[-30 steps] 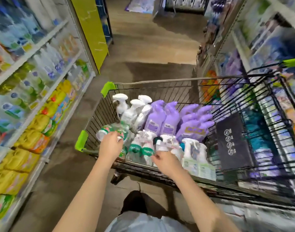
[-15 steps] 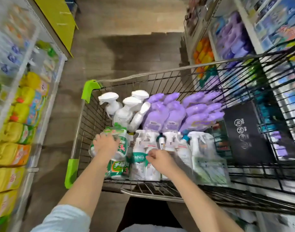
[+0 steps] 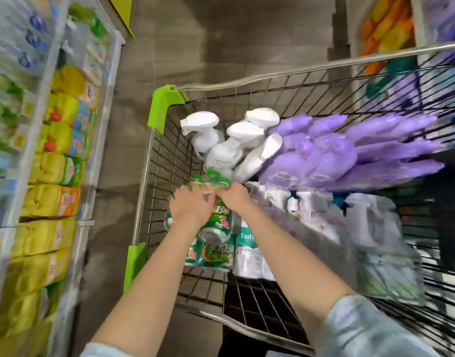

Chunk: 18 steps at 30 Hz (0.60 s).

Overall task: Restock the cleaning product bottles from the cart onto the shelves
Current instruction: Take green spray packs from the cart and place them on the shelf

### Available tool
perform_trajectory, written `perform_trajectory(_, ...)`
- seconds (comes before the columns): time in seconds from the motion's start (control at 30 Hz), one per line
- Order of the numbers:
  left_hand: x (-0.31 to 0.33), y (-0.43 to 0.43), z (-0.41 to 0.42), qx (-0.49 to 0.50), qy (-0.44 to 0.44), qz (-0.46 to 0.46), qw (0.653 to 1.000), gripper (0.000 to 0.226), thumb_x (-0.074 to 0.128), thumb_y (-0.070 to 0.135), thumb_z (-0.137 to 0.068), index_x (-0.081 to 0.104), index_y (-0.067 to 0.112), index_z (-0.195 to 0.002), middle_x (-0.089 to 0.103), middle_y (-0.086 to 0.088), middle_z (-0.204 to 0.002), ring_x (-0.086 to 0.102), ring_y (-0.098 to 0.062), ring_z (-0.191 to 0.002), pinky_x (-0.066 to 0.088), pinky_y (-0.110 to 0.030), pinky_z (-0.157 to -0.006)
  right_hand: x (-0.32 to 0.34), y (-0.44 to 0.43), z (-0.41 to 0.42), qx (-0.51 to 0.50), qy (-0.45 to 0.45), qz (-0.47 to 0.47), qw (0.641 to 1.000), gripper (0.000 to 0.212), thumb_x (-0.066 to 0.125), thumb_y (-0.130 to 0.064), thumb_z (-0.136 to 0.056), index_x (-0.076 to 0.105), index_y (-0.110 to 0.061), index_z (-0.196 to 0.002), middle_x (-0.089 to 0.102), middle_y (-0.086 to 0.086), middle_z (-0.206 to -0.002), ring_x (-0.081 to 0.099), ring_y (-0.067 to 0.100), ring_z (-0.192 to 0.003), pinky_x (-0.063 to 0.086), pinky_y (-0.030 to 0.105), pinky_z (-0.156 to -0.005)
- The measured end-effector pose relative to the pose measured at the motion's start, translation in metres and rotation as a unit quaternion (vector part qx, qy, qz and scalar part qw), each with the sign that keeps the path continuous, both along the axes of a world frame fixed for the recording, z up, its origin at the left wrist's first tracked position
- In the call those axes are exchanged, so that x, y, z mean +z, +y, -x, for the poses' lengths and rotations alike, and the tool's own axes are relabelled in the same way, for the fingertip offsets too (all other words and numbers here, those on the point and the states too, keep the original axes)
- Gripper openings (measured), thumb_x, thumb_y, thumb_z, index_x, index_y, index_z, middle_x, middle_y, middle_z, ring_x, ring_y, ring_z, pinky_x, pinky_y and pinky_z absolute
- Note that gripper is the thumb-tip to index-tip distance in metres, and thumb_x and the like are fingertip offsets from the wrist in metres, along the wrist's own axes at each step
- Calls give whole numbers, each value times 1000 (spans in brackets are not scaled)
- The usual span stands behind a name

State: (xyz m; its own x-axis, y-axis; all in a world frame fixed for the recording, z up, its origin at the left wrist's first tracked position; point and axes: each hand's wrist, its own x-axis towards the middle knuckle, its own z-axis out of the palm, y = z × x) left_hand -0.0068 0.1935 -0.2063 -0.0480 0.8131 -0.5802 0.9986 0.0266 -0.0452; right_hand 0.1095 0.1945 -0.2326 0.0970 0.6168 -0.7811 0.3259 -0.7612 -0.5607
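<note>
Both hands, left hand [image 3: 190, 208] and right hand [image 3: 235, 199], curl round the top of a green bottle [image 3: 219, 224] at the centre of the frame, inside the cart [image 3: 161, 106] near its left wall. Gripped that high, it could slip loose or swing into the white spray bottles [image 3: 229, 148] just above, toppling them.

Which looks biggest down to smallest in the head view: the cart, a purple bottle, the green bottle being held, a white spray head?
1. cart
2-3. purple bottle and green bottle: they look alike; the green one is nearer and partly covered, so unranked
4. white spray head
</note>
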Motion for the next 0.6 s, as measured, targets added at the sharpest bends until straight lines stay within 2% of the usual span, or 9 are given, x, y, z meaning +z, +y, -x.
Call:
perform_trajectory(0.07,-2,0,2,9,-5,-2,1000,65,29,57,-94,42,8,-135,46,-19,-134,42,-35,-124,37,-41,-97,-6,3,4,-46,16,13,999,29,68,-21,-80,62,-5,-104,64,6,-98,59,20,-91,45,25,-79)
perform_trajectory(0.1,-2,0,3,16,-10,-3,1000,65,30,57,-94,42,8,-135,46,-18,-133,42,-34,-124,36,-41,-97,-16,4,5,-73,30,22,997,36,73,-25,-73,61,-6,-101,65,4,-99,61,20,-91,49,28,-84)
perform_trajectory(0.17,1,-1,3,32,-29,-11,999,64,34,56,-93,41,10,-137,46,-16,-133,41,-33,-125,35,-41,-98,-28,2,3,-114,58,45,991,62,77,-36,-56,62,-6,-108,68,7,-104,65,24,-92,53,39,-88)
perform_trajectory(0.2,2,-2,3,40,-39,-16,998,63,36,55,-92,40,10,-137,45,-15,-133,40,-32,-126,35,-41,-99,-32,1,1,-140,85,55,985,64,78,-34,-55,63,-5,-110,69,10,-104,66,25,-92,54,40,-87)
perform_trajectory(0.3,9,-9,4,70,-69,-50,994,62,46,51,-90,40,11,-136,42,-12,-133,36,-31,-126,34,-43,-100,-16,-2,-4,-193,149,72,967,48,81,-17,-65,64,2,-107,70,16,-102,67,31,-88,55,37,-76)
perform_trajectory(0.37,15,-14,4,83,-93,-74,989,59,51,48,-88,41,12,-134,41,-10,-131,36,-30,-124,34,-44,-98,-6,-5,-7,-206,191,49,958,43,79,-21,-72,65,-3,-108,70,14,-107,67,28,-91,54,35,-74)
perform_trajectory(0.43,22,-18,4,84,-111,-88,986,57,52,45,-88,40,13,-134,40,-9,-129,37,-29,-122,34,-44,-97,9,-10,-10,-203,211,20,956,30,74,-24,-81,64,-9,-104,70,6,-103,66,21,-90,51,32,-76)
perform_trajectory(0.5,29,-22,3,82,-137,-102,982,53,52,41,-89,40,15,-134,41,-7,-127,38,-28,-120,34,-43,-97,24,-20,-16,-185,182,-7,966,25,72,-25,-83,59,-14,-101,67,-3,-95,62,13,-86,47,30,-77)
perform_trajectory(0.6,37,-28,6,102,-241,-100,960,42,51,32,-92,48,16,-131,46,-6,-122,44,-27,-116,38,-42,-97,41,-36,-30,-187,129,-65,972,33,76,-23,-79,62,-9,-105,70,3,-101,66,20,-95,52,39,-89)
